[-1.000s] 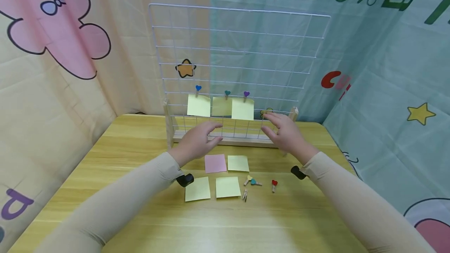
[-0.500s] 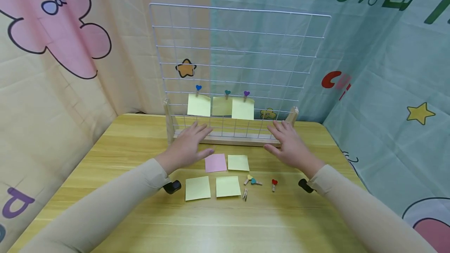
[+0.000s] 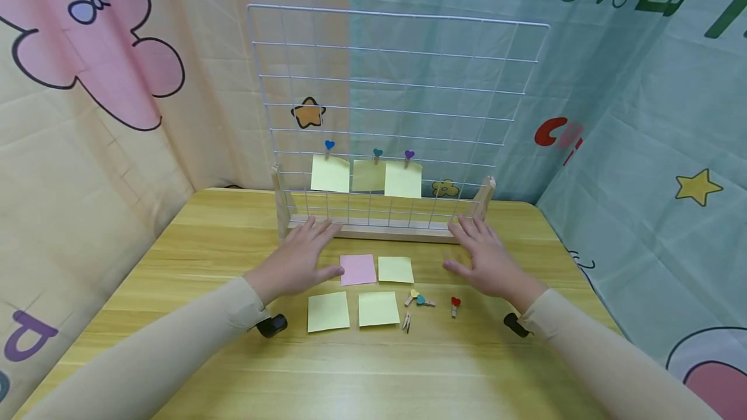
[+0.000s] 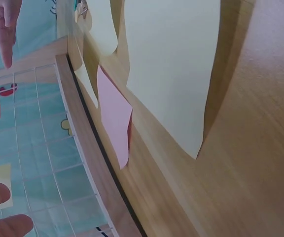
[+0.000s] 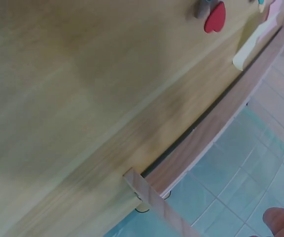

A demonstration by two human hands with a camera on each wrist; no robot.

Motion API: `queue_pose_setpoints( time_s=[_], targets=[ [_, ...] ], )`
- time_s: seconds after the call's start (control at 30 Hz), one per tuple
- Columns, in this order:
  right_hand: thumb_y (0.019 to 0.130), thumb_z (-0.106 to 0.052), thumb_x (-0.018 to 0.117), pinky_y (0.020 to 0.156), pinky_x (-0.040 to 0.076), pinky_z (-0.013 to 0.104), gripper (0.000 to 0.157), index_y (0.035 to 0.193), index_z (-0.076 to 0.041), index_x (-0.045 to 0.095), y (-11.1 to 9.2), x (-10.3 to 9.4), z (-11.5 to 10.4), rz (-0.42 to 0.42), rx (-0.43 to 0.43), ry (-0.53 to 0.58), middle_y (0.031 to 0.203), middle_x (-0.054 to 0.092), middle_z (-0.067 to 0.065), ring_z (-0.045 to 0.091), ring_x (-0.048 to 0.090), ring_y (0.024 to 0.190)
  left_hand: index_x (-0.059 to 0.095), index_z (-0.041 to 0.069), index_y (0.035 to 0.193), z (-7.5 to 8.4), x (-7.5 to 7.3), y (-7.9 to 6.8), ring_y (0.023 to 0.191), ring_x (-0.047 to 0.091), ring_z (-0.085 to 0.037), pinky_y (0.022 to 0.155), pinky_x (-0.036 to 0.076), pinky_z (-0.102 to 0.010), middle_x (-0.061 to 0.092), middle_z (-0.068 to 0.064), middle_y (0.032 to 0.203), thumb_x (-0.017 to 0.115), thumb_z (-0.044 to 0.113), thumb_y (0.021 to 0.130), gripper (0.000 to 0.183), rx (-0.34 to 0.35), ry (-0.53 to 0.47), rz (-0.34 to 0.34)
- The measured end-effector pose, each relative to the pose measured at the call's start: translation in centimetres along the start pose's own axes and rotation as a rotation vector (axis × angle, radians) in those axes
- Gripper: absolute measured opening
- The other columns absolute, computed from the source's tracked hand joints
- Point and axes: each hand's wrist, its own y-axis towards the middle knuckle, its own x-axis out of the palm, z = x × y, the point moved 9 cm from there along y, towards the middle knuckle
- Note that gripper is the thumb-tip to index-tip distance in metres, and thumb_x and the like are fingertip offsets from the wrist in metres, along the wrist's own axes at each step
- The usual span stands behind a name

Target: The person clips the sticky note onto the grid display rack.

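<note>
My left hand (image 3: 296, 259) is spread with straight fingers in front of the wire grid's left part, its thumb tip beside a pink sticky note (image 3: 358, 269). Opposite it, my right hand (image 3: 490, 258) is spread the same way near the rack's right end; both palms hold nothing. The white wire grid (image 3: 403, 88) stands upright in a wooden base (image 3: 403, 234). Three pale yellow sticky notes hang on it: one under a blue heart clothespin (image 3: 329, 146), one under a teal heart clothespin (image 3: 377, 153), one under a purple heart clothespin (image 3: 409, 156).
On the table (image 3: 233, 245) lie the pink note and three yellow notes, among them the front-left note (image 3: 329, 312). To their right are several small clothespins, including a red heart clothespin (image 3: 455, 306). A printed curtain (image 3: 630, 115) surrounds the table's back and sides.
Both hands have drawn back from the grid toward the front and moved apart, left hand leftward, right hand rightward, fingers spreading. The hung notes and things on the table stay put.
</note>
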Motion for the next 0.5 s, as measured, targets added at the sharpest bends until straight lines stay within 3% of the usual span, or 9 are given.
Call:
queue_pose_setpoints(
  time_s=[0.5],
  targets=[
    [0.099,-0.049,0.070,0.126,0.009,0.073,0.088,0.167,-0.014,0.029,-1.6,1.7,0.6,-0.052,0.051,0.014,0.177,0.012,0.019,0.052,0.001,0.161,0.031,0.012,0.166,-0.6,1.4,-1.7,0.159,0.014,-0.053,0.128,0.014,-0.068,0.028,-0.017,0.173,0.067,0.058,0.098,0.090,-0.025,0.011,-0.032]
  ],
)
